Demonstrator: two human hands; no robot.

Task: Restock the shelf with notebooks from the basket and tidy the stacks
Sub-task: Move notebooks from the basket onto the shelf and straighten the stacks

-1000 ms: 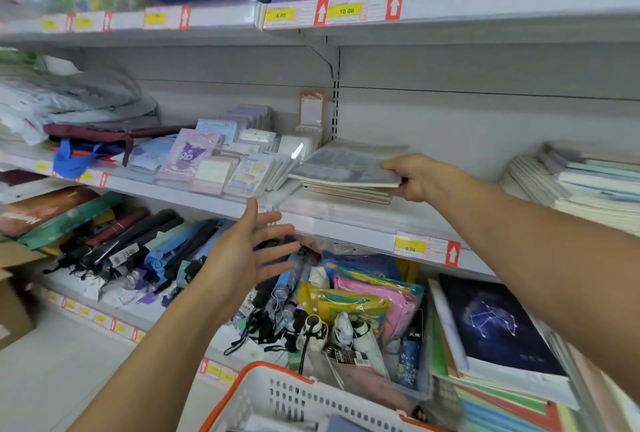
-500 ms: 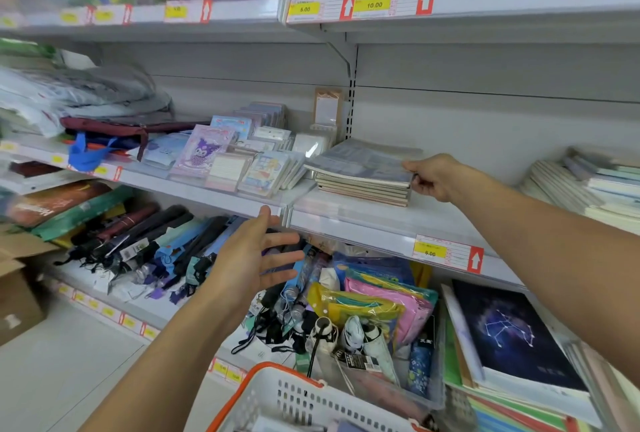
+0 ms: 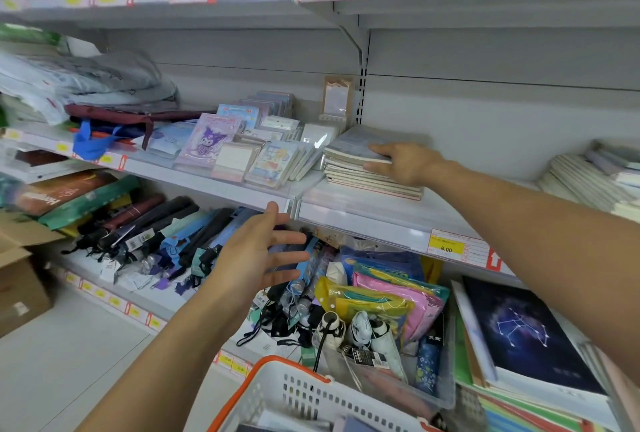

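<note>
A stack of grey-covered notebooks (image 3: 349, 161) lies on the middle shelf (image 3: 363, 217), just right of the shelf divider. My right hand (image 3: 407, 163) is at the stack's front right corner; one finger lies along the top cover and the thumb runs under the top few notebooks, pinching them. My left hand (image 3: 258, 258) hovers with spread fingers in front of the shelf edge, below and left of the stack, holding nothing. The white basket (image 3: 304, 393) with an orange rim is at the bottom; its contents are mostly cut off.
Small card packs and notepads (image 3: 242, 151) fill the shelf left of the stack. Another notebook pile (image 3: 588, 178) lies at the far right. Folded umbrellas (image 3: 162, 234), coloured pouches (image 3: 391, 296) and a dark constellation notebook (image 3: 526, 334) sit on the lower shelf. A cardboard box (image 3: 20, 279) stands at the left.
My right hand has slid from the stack's right edge to its front corner, with fingers now reaching over the top cover. The left hand stays open in about the same place.
</note>
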